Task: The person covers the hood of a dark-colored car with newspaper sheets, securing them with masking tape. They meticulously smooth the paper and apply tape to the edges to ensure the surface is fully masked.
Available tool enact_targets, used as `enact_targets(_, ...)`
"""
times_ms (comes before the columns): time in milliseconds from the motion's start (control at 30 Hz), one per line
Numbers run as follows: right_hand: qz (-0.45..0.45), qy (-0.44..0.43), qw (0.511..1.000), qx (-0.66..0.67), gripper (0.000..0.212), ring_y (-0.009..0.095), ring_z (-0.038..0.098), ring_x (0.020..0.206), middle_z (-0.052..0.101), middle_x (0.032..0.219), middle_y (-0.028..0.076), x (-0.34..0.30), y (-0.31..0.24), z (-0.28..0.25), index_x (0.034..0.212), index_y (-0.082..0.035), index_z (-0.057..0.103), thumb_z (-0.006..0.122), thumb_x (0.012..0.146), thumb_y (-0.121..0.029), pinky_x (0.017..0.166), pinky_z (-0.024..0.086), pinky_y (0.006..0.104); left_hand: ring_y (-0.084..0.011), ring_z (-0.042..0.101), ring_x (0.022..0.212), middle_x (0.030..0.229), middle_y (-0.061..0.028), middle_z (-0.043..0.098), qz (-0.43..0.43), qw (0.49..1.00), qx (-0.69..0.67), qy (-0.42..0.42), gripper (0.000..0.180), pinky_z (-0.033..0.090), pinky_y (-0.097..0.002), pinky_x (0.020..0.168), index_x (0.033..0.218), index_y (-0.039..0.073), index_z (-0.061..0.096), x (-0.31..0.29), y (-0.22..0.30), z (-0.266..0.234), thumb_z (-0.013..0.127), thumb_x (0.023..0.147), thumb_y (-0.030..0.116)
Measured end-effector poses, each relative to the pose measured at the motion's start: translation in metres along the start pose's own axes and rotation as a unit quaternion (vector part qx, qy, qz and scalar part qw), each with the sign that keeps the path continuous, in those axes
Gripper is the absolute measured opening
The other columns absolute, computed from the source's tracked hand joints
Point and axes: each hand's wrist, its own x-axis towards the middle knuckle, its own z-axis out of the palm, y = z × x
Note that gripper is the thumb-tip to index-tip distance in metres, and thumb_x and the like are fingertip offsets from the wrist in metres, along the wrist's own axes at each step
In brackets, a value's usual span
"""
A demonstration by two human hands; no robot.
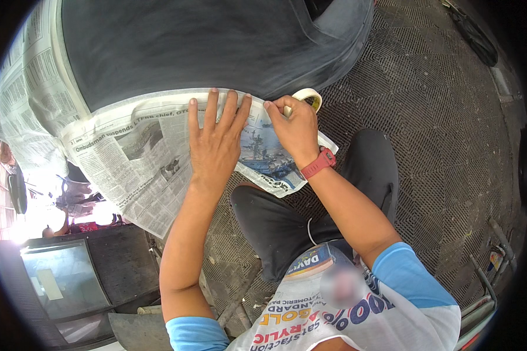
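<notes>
A dark grey curved panel (187, 47), like part of a vehicle's body, fills the upper middle. Along its lower edge hangs a newspaper sheet (158, 175), with a pale strip of masking tape (140, 98) following the curve. My left hand (218, 137) lies flat on the paper, fingers spread, their tips at the taped edge. To its right, my right hand (297, 130) is closed around a cream roll of masking tape (312, 96). Its thumb and forefinger meet near the panel's edge. Part of the roll is hidden behind the fingers. A red watch (319, 162) circles my right wrist.
More newspaper (32, 88) covers the area left of the panel. Under my bent legs (366, 169) spreads a dark textured floor (433, 117). A framed glass pane (64, 281) stands at lower left. Metal bars (480, 292) lie at the right edge.
</notes>
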Motion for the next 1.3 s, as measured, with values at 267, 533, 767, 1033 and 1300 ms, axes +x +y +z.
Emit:
enact_targets(267, 0.155, 0.051, 0.957, 0.239, 0.028, 0.019, 0.075, 0.082, 0.076, 0.085, 0.007, 0.008, 0.024, -0.022, 0.098, -0.001, 0.083, 0.077, 0.104, -0.029, 0.075, 0.057, 0.0365, -0.0304, 0.042, 0.154, 0.154, 0.0003, 0.056, 0.002, 1.0, 0.026, -0.008, 0.058, 0.025, -0.0618, 0.132, 0.157, 0.04, 0.059, 0.0, 0.005, 0.003, 0.073, 0.101, 0.034)
enact_targets(533, -0.152, 0.057, 0.986, -0.045, 0.027, 0.025, 0.069, 0.092, 0.076, 0.1, 0.01, 0.001, 0.021, -0.083, 0.116, -0.004, 0.078, 0.08, 0.1, -0.025, 0.086, 0.055, 0.0372, -0.0307, 0.04, 0.155, 0.154, 0.0005, 0.056, 0.0, 1.0, 0.025, -0.011, 0.058, 0.024, -0.0621, 0.132, 0.157, 0.04, 0.06, -0.004, 0.003, 0.007, 0.074, 0.101, 0.033)
enact_targets(767, -0.045, -0.055, 0.997, -0.04, 0.023, 0.033, 0.07, 0.092, 0.073, 0.091, 0.015, -0.009, 0.025, -0.045, 0.102, -0.005, 0.08, 0.083, 0.094, -0.026, 0.081, 0.054, 0.0468, -0.0271, 0.042, 0.154, 0.154, 0.0024, 0.058, -0.002, 1.0, -0.016, -0.013, 0.058, 0.021, -0.0616, 0.133, 0.157, 0.038, 0.06, 0.006, 0.003, -0.007, 0.074, 0.101, 0.034)
enact_targets(1033, -0.134, -0.04, 0.99, 0.019, 0.015, 0.032, 0.069, 0.079, 0.07, 0.081, 0.012, -0.038, 0.005, -0.056, 0.09, -0.004, 0.078, 0.082, 0.094, -0.019, 0.072, 0.053, 0.0441, -0.0232, 0.045, 0.153, 0.155, 0.0056, 0.059, -0.012, 0.999, -0.009, -0.036, 0.059, 0.021, -0.0608, 0.133, 0.159, 0.031, 0.059, 0.001, -0.007, -0.008, 0.072, 0.102, 0.037)
enact_targets(1300, -0.088, -0.013, 0.996, -0.004, 0.017, 0.03, 0.068, 0.076, 0.07, 0.079, 0.013, -0.02, 0.019, -0.051, 0.088, -0.003, 0.077, 0.081, 0.095, -0.018, 0.07, 0.052, 0.0428, -0.022, 0.042, 0.157, 0.16, 0.0065, 0.057, -0.001, 0.999, -0.024, -0.04, 0.058, 0.019, -0.0604, 0.134, 0.161, 0.033, 0.057, -0.005, -0.017, -0.003, 0.068, 0.105, 0.037)
